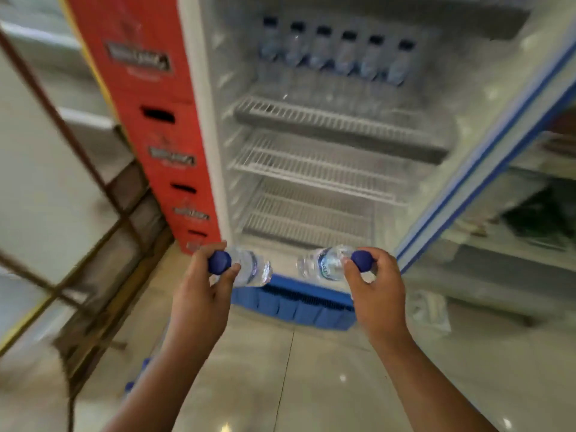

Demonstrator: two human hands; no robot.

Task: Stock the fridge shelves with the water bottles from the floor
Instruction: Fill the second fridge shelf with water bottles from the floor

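Two water bottles are held in front of the open fridge (199, 120), one in each hand. The left bottle (253, 269) is pinched at its blue cap and neck by the curled fingers and thumb of the left hand (199, 294). The right bottle (324, 264) is gripped the same way by the right hand (377, 291). Both bottles lie roughly level, with their bases pointed towards each other but apart.

Six bottles (346, 54) with dark caps are lined up in one row on the top shelf. Three white wire shelves (311, 169) can be counted beneath that row. The fridge door (486, 169) is swung open at the right.

A stack of red crates (146, 88) is set against the fridge's left side, and at least four tiers can be made out. Two blue caps (146, 363), blurred, are seen low beside the left forearm, above the glossy floor (311, 385).
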